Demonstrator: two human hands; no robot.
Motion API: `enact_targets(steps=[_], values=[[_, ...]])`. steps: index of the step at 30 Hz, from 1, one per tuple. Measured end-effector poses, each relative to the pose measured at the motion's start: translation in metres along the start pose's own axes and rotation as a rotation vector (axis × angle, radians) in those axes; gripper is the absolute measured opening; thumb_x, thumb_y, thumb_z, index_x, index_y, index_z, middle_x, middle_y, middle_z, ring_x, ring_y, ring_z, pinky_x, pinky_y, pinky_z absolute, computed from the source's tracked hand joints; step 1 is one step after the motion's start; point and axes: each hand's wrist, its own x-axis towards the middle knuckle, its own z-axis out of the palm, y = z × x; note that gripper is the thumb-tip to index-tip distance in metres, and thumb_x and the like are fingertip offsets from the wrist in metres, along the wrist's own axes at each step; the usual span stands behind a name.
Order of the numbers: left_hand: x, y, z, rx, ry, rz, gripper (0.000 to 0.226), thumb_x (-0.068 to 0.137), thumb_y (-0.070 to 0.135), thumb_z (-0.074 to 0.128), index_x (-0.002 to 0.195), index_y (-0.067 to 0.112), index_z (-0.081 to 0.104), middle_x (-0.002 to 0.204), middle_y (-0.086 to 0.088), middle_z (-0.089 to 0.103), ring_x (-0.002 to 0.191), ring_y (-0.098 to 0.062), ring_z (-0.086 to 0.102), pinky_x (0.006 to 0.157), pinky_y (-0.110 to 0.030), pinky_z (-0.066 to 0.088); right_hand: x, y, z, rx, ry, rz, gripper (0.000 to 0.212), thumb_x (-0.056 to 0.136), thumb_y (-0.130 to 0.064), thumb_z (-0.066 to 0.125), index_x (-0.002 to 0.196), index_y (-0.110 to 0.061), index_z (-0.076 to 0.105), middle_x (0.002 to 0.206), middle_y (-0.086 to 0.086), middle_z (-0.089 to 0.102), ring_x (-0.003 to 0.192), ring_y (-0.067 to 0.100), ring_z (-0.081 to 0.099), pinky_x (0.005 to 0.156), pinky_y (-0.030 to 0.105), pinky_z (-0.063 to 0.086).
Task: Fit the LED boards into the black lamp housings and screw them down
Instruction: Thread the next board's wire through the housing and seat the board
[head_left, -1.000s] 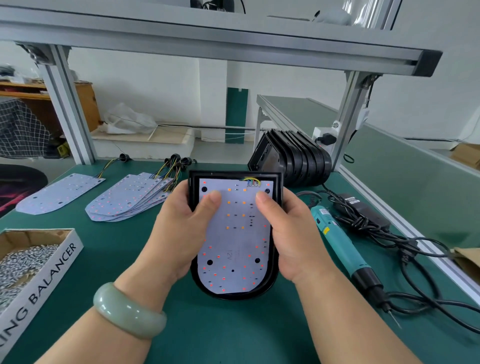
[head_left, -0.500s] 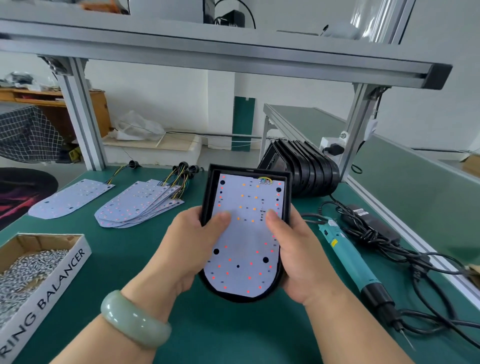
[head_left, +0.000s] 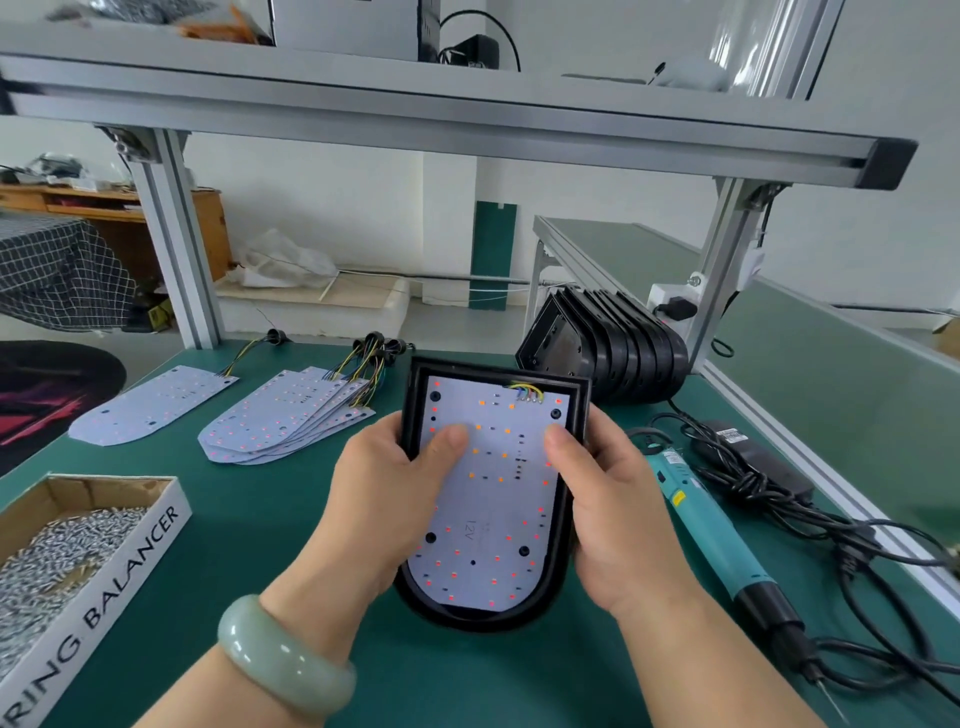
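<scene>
A black lamp housing (head_left: 500, 368) is held up in the middle, tilted towards me, with a white LED board (head_left: 493, 499) lying inside it. My left hand (head_left: 384, 499) grips the housing's left edge, its thumb pressing on the board. My right hand (head_left: 618, 514) grips the right edge, thumb likewise on the board. Coloured wires sit at the board's top right. Loose LED boards (head_left: 280, 421) with wire tails are fanned out at the back left, one more board (head_left: 150, 402) apart from them. A row of black housings (head_left: 613, 348) stands at the back right.
A teal electric screwdriver (head_left: 722, 535) lies to the right on the green mat, beside a tangle of black cable and a power adapter (head_left: 758, 462). A cardboard box of screws (head_left: 57, 556) stands at the left front. An aluminium frame beam (head_left: 467, 119) runs overhead.
The housing with the board has been tilted and lifted slightly, and my thumbs have shifted along the board. Both hands keep their grip on the housing's edges.
</scene>
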Motion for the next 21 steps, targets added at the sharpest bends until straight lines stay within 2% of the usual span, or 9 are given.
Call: enact_targets(steps=[2, 4, 5, 8, 12, 15, 18, 19, 21], values=[[-0.002, 0.002, 0.002, 0.015, -0.028, -0.008, 0.008, 0.084, 0.031, 0.07, 0.081, 0.024, 0.068, 0.076, 0.008, 0.074, 0.072, -0.019, 0.071, 0.067, -0.039, 0.059, 0.002, -0.002, -0.002, -0.064, 0.075, -0.033, 0.021, 0.091, -0.013, 0.06, 0.094, -0.03, 0.073, 0.09, 0.002, 0.072, 0.082, 0.018, 0.061, 0.08, 0.037, 0.054], [-0.006, 0.002, 0.005, 0.012, -0.041, 0.003, 0.015, 0.082, 0.038, 0.069, 0.083, 0.023, 0.067, 0.08, 0.006, 0.074, 0.075, -0.018, 0.071, 0.07, -0.039, 0.059, 0.001, -0.002, -0.002, -0.14, 0.124, -0.045, 0.024, 0.094, -0.009, 0.057, 0.089, -0.028, 0.072, 0.086, 0.002, 0.073, 0.076, 0.016, 0.061, 0.068, 0.03, 0.056], [-0.007, 0.002, 0.007, 0.002, -0.03, 0.005, 0.021, 0.08, 0.044, 0.068, 0.083, 0.023, 0.067, 0.079, 0.004, 0.074, 0.072, -0.015, 0.07, 0.067, -0.035, 0.059, 0.001, -0.002, -0.001, -0.153, 0.13, -0.05, 0.024, 0.094, -0.008, 0.056, 0.088, -0.026, 0.072, 0.085, 0.0, 0.073, 0.074, 0.012, 0.062, 0.064, 0.025, 0.054], [-0.007, 0.005, 0.009, 0.019, 0.076, 0.015, 0.026, 0.079, 0.045, 0.067, 0.075, 0.02, 0.065, 0.071, 0.0, 0.071, 0.051, -0.008, 0.059, 0.043, -0.021, 0.047, -0.001, -0.006, 0.004, -0.137, 0.113, -0.07, 0.023, 0.093, -0.004, 0.054, 0.086, -0.019, 0.071, 0.081, -0.006, 0.073, 0.071, 0.006, 0.064, 0.063, 0.017, 0.05], [-0.003, 0.007, 0.009, -0.03, 0.115, 0.06, 0.02, 0.081, 0.037, 0.069, 0.071, 0.02, 0.064, 0.061, 0.015, 0.068, 0.047, -0.001, 0.057, 0.041, -0.016, 0.046, -0.001, -0.008, 0.01, -0.195, 0.135, -0.108, 0.02, 0.093, -0.008, 0.055, 0.085, -0.02, 0.069, 0.08, -0.003, 0.072, 0.072, 0.01, 0.061, 0.067, 0.024, 0.051], [-0.002, 0.004, 0.007, -0.027, 0.121, 0.068, 0.022, 0.082, 0.038, 0.07, 0.07, 0.02, 0.064, 0.061, 0.014, 0.068, 0.047, 0.001, 0.057, 0.041, -0.015, 0.045, -0.001, -0.009, 0.012, -0.196, 0.136, -0.121, 0.02, 0.092, -0.008, 0.055, 0.086, -0.019, 0.069, 0.081, -0.001, 0.071, 0.073, 0.012, 0.061, 0.069, 0.028, 0.052], [-0.002, 0.004, 0.007, 0.108, 0.155, 0.087, 0.025, 0.078, 0.042, 0.071, 0.078, 0.02, 0.059, 0.072, 0.002, 0.068, 0.056, 0.003, 0.055, 0.049, -0.009, 0.042, -0.003, -0.008, 0.013, -0.151, 0.164, -0.12, 0.02, 0.092, -0.004, 0.056, 0.088, -0.018, 0.069, 0.077, -0.007, 0.07, 0.069, 0.006, 0.059, 0.064, 0.019, 0.05], [-0.003, 0.005, 0.007, 0.19, 0.203, 0.148, 0.027, 0.077, 0.04, 0.072, 0.085, 0.023, 0.053, 0.08, 0.007, 0.064, 0.066, 0.006, 0.055, 0.057, -0.006, 0.041, -0.003, -0.006, 0.013, -0.137, 0.215, -0.124, 0.019, 0.092, -0.004, 0.056, 0.089, -0.017, 0.069, 0.074, -0.01, 0.069, 0.065, 0.002, 0.057, 0.061, 0.014, 0.047], [-0.01, 0.007, 0.008, 0.307, 0.284, 0.373, 0.04, 0.076, 0.036, 0.074, 0.102, 0.029, 0.045, 0.096, 0.014, 0.051, 0.085, 0.001, 0.05, 0.074, -0.01, 0.036, -0.003, -0.002, 0.012, -0.12, 0.311, -0.138, 0.017, 0.091, -0.005, 0.058, 0.095, -0.017, 0.069, 0.074, -0.011, 0.07, 0.061, -0.001, 0.057, 0.056, 0.009, 0.045]])
